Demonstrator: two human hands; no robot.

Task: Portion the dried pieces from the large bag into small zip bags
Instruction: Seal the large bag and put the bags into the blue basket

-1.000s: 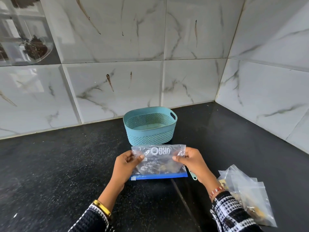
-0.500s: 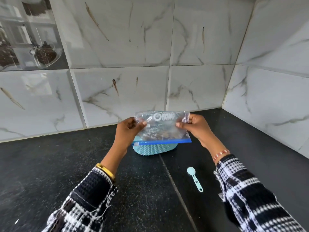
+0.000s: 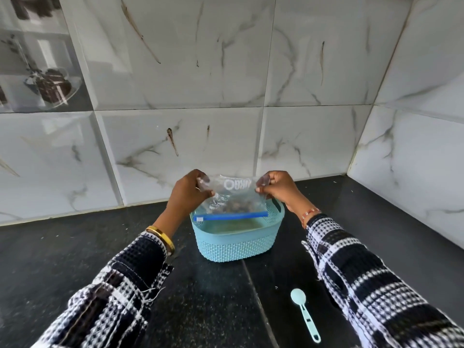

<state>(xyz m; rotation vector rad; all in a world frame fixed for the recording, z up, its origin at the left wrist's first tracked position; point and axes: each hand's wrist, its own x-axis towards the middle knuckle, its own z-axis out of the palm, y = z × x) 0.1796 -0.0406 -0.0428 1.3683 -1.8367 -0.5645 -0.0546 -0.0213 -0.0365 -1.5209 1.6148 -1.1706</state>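
Note:
A small clear zip bag (image 3: 233, 199) with a blue zip strip hangs upside down, zip edge lowest, over the open top of a light-blue perforated basket (image 3: 236, 244). Dark dried pieces sit inside the bag just above the zip. My left hand (image 3: 187, 193) pinches the bag's upper left corner, and my right hand (image 3: 278, 188) pinches its upper right corner. The large bag is out of view.
A light-blue measuring spoon (image 3: 305, 313) lies on the black countertop (image 3: 75, 247) to the right, close to me. Marble-tiled walls (image 3: 200, 84) stand right behind the basket and along the right side, forming a corner.
Both hands carried the small zip bag away from me, from the counter in front of the basket to above the basket's opening. The view shifted, and the large bag left the frame.

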